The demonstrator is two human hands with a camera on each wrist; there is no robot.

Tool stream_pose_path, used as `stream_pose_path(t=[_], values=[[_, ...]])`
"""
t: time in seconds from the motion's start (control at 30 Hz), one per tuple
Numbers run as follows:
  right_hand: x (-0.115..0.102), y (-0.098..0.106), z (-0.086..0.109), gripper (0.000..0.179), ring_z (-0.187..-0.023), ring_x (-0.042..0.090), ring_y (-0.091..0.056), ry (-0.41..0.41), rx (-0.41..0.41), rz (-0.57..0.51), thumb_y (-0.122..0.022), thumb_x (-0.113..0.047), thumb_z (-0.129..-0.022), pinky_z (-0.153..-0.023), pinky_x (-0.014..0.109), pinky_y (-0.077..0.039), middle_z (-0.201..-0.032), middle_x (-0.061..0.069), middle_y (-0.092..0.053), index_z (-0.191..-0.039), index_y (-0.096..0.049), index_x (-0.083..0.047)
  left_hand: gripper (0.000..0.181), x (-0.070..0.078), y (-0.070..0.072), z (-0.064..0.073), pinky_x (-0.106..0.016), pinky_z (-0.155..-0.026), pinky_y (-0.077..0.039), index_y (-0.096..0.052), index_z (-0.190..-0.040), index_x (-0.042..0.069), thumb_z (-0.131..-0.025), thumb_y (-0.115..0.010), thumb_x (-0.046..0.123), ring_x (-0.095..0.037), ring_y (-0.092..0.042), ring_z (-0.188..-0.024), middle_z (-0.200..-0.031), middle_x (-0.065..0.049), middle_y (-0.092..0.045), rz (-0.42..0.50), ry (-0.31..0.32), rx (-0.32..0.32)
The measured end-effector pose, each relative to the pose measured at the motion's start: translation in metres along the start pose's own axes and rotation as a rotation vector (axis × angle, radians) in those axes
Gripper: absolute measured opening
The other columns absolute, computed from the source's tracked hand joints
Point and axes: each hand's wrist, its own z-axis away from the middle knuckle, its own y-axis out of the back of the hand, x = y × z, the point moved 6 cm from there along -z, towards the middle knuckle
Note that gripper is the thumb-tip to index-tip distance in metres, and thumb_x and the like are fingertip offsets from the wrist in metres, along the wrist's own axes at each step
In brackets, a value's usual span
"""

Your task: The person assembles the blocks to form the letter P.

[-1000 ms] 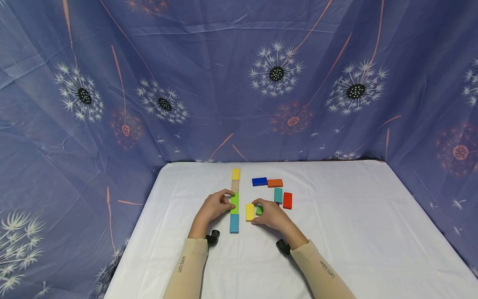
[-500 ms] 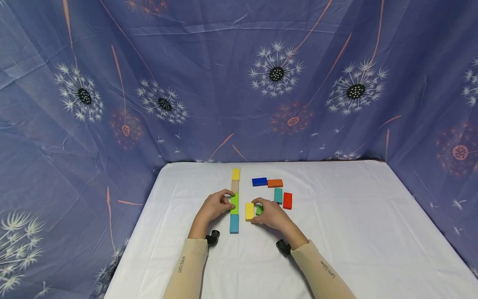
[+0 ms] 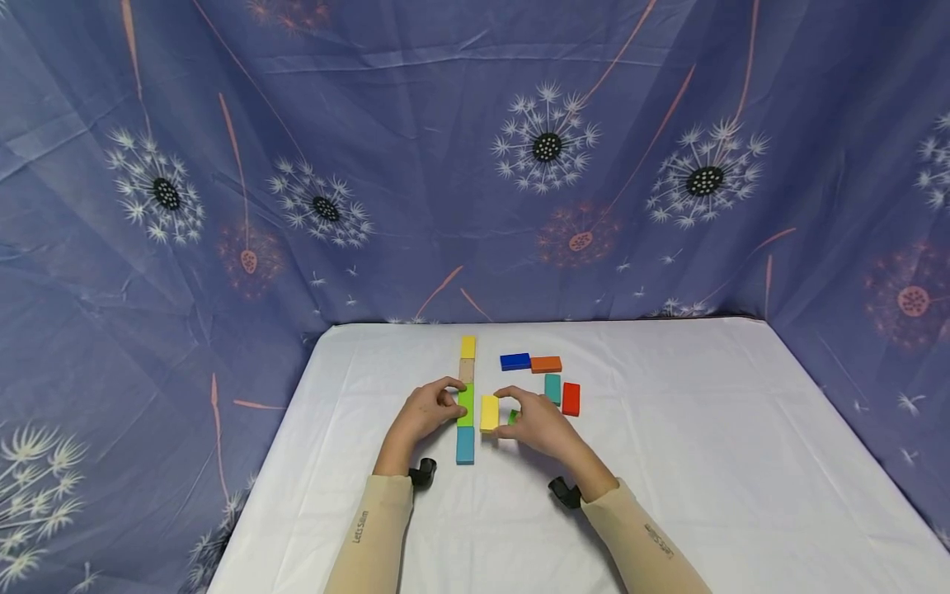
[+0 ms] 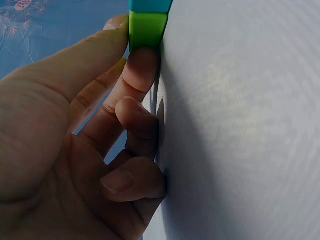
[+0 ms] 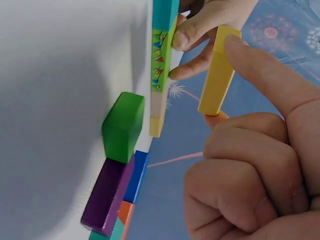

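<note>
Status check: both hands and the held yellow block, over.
Left hand touching lime-green rectangular block. Right hand pinching yellow rectangular block, raised above white cloth. Nothing visible between the two blocks.

"Let's Slim" was printed along left sleeve, same words ran along right sleeve, blurrier there

yellow block | oblong, raised, pinched at ends | lime block | bunting-printed side, mid-row

Held yellow block shifted left, closer to lime-green block
</note>
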Motion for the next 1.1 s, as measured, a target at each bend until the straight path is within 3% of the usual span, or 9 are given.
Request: stream_pose_path(t=[0.27, 0.67, 1.1], values=[[-0.006, -0.004, 0.011, 0.060, -0.067, 0.014, -0.051, 0.021, -0.010, -0.020, -0.091, -0.033, -0.083, -0.060, 0.028, -0.038, -0.067, -0.002, -0.055, -0.137, -0.068, -0.022, 0.038, 0.000, 0.000, 0.001, -0.034, -0.079, -0.046, -0.071, -0.128, 0.021, -0.092, -0.083, 0.023, -0.015, -0.057, -0.073, -0.083, 0.003, -0.069, -0.004, 0.011, -0.003], [-0.009, -0.012, 0.024, 0.060, -0.061, 0.012, -0.042, 0.058, -0.013, -0.042, -0.092, -0.034, -0.082, -0.056, 0.025, -0.031, -0.064, -0.004, -0.042, -0.135, -0.069, -0.021, 0.039, 0.001, 0.001, 0.000, -0.034, -0.078, -0.045, -0.071, -0.128, 0.020, -0.092, -0.083, 0.023, -0.014, -0.057, -0.074, -0.084, 0.003, -0.068, 0.002, 0.000, 0.000], [-0.018, -0.024, 0.033, 0.063, -0.055, 0.008, -0.033, 0.109, -0.091, -0.077, -0.093, -0.036, -0.080, -0.052, 0.024, -0.025, -0.060, -0.009, -0.036, -0.136, -0.070, -0.020, 0.039, 0.002, 0.002, 0.001, -0.033, -0.078, -0.046, -0.071, -0.128, 0.020, -0.091, -0.083, 0.022, -0.013, -0.057, -0.072, -0.082, 0.004, -0.069, 0.001, -0.007, -0.003]])
